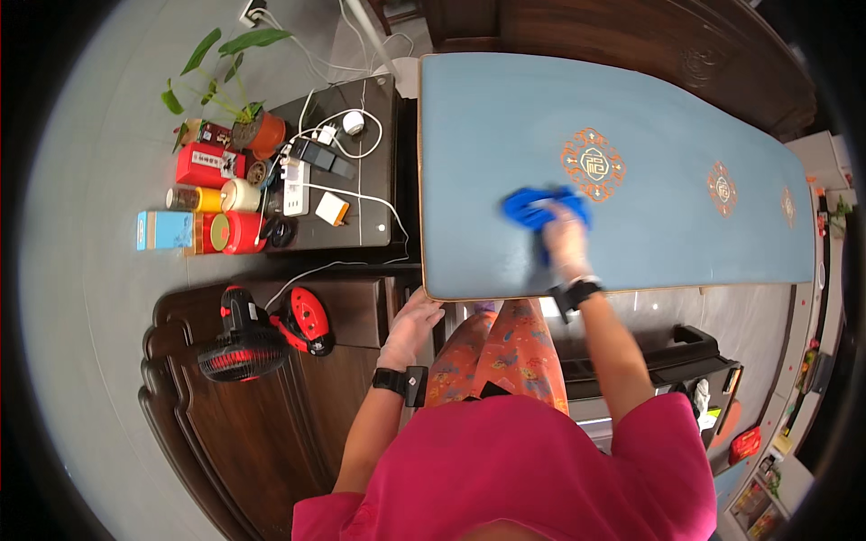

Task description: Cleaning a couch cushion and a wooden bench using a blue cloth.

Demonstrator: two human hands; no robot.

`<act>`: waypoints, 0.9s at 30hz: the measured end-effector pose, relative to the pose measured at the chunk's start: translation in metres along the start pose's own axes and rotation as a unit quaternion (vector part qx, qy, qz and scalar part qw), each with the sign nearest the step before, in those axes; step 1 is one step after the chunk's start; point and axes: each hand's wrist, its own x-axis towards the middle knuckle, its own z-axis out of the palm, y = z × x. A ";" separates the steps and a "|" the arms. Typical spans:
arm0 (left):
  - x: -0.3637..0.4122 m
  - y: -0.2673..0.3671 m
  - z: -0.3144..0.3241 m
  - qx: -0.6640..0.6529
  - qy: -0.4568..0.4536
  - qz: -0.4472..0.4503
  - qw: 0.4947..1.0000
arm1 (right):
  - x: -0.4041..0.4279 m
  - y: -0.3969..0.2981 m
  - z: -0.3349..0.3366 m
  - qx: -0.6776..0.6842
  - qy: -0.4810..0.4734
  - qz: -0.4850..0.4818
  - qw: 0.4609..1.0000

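A long blue-grey seat cushion [487,135] with thin piping and several orange medallions lies in front of me. My right hand [567,238], in a thin clear glove, presses a crumpled bright blue cloth [541,206] onto its top, just left of the nearest medallion [593,164]. Both hand and cloth are blurred. At the cushion's near left corner is my left hand [414,324], also gloved, its fingertips against the edge and nothing visible in it. Each wrist wears a black strap with a small box.
Left of the cushion, a dark side table [372,169] bears a power strip [295,189], cables, a potted plant [260,132] and several boxes and jars. A small black-and-red fan [243,351] rests on carved wooden furniture [250,433]. A wooden backrest [609,40] rises behind the cushion.
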 end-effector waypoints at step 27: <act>0.004 -0.028 -0.002 -0.289 0.092 0.033 0.952 | 0.005 -0.072 0.111 -0.260 -0.114 -0.316 0.905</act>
